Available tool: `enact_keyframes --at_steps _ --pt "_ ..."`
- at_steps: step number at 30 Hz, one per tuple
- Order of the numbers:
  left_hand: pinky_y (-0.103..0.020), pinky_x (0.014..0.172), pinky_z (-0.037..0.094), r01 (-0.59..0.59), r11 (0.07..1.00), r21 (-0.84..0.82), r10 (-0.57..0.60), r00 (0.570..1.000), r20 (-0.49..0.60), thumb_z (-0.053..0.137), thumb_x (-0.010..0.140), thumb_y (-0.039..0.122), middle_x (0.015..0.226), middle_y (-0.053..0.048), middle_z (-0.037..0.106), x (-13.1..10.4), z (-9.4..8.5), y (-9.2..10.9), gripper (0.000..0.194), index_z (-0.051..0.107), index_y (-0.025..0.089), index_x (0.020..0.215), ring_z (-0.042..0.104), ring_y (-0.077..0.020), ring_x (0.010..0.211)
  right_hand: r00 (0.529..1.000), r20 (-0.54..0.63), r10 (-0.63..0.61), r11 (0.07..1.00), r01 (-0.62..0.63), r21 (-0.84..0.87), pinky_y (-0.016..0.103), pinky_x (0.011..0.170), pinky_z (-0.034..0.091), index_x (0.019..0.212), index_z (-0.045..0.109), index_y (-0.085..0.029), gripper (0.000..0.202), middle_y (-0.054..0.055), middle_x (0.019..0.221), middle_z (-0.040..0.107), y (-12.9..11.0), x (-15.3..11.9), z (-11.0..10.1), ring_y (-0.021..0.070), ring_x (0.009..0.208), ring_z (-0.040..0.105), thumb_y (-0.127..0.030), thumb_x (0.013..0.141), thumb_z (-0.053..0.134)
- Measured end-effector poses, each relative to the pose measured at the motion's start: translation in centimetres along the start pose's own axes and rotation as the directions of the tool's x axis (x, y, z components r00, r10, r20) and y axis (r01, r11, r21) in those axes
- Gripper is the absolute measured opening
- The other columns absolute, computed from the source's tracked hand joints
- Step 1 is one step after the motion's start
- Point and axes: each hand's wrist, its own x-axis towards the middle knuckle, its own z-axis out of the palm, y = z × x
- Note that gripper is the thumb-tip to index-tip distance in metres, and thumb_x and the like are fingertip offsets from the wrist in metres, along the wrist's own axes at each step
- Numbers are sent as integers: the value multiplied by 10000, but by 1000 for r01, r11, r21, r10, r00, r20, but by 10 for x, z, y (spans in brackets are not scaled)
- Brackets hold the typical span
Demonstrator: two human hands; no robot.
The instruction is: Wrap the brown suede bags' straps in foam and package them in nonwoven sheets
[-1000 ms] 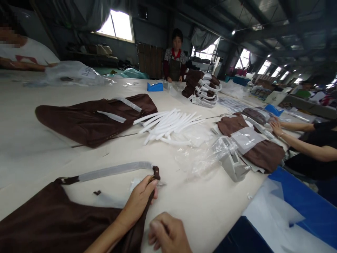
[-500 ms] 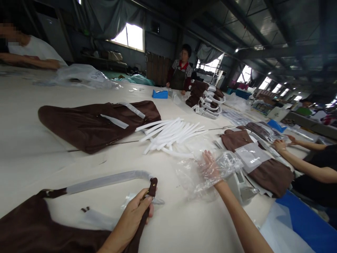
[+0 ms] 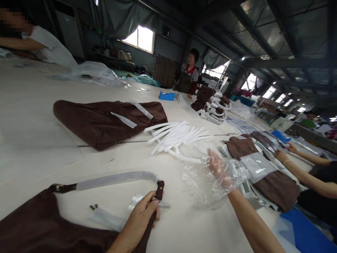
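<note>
My left hand (image 3: 143, 218) is closed around the dark strap end of a brown bag (image 3: 28, 225) at the lower left. The bag's handle (image 3: 116, 179) is wrapped in pale film and arches up from it. My right hand (image 3: 217, 167) is inside or beneath a crinkled clear plastic bag (image 3: 202, 186), its fingers close together, by the right end of a heap of white foam tubes (image 3: 176, 135). Whether it pinches a tube end is hidden by the plastic. Another brown bag (image 3: 105, 121) lies behind.
Folded brown bags (image 3: 273, 182) lie at the right, beside a co-worker's hands (image 3: 284, 154). A stack of brown bags (image 3: 210, 103) and a blue tape dispenser (image 3: 166, 95) stand farther back. One person (image 3: 188, 75) stands across the table, another (image 3: 50, 47) leans in at upper left.
The view has shifted, so most things sit farther right. My right hand's fingers have drawn together at the end of a white tube. My left hand keeps its grip on the strap.
</note>
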Motion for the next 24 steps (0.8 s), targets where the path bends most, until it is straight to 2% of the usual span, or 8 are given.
enact_keyframes --at_steps 2,5,7,11,13,16,20,24 --pt "-241 461 309 2 1000 -4 -2 1000 2 559 722 691 536 49 551 0 1 2 652 507 170 1111 451 -134 444 1000 -8 24 999 -24 -28 374 940 538 978 710 -141 355 75 1088 723 -2 -22 -7 152 942 700 -454 972 543" --pt "-241 468 312 15 1000 -1 -15 1000 6 561 728 665 548 50 558 -1 1 5 632 503 173 1120 465 -136 452 998 -10 55 997 -55 -56 453 965 529 1156 676 -120 280 148 1186 699 -13 -68 -18 255 1106 667 -284 957 567" --pt "-242 476 321 22 1000 11 -22 1000 9 564 729 658 557 49 563 -2 1 7 627 501 175 1124 473 -139 461 998 7 60 997 -59 -55 495 1016 496 1269 625 -102 368 194 1294 640 -23 -99 -30 313 1245 582 -204 935 508" --pt "-248 499 352 4 999 51 -4 1000 8 579 750 640 580 43 573 -4 0 13 589 515 184 1117 489 -148 490 979 152 135 971 -161 178 462 1060 468 1303 608 -158 423 143 1357 602 -38 -135 -67 295 1298 531 -352 954 469" --pt "-252 505 360 -1 998 69 1 1000 7 588 757 634 589 39 578 -3 0 15 572 526 188 1111 495 -153 498 946 195 258 897 -309 315 431 1026 490 1226 650 -197 396 110 1278 647 -41 -134 -84 267 1214 588 -392 985 404" --pt "-253 500 361 -7 995 101 8 1000 -1 607 747 642 593 32 587 -2 -1 16 576 544 190 1098 500 -158 498 900 159 405 827 -435 356 430 994 496 1150 673 -201 409 105 1180 678 -40 -119 -95 254 1127 613 -355 1015 320" --pt "-239 500 388 -9 993 121 11 1000 -12 645 722 678 630 20 614 -2 -5 16 616 555 192 1090 526 -159 530 873 157 461 809 -486 331 456 964 505 1210 626 -187 317 109 1245 630 -38 -97 -86 255 1111 605 -371 981 508" --pt "-226 465 394 12 992 126 -10 1000 -20 673 696 715 680 10 644 -5 -6 15 616 561 205 1023 547 -163 549 833 153 532 768 -551 326 462 921 528 1251 582 -171 367 95 1278 588 -39 -89 -78 251 1095 610 -376 947 606"
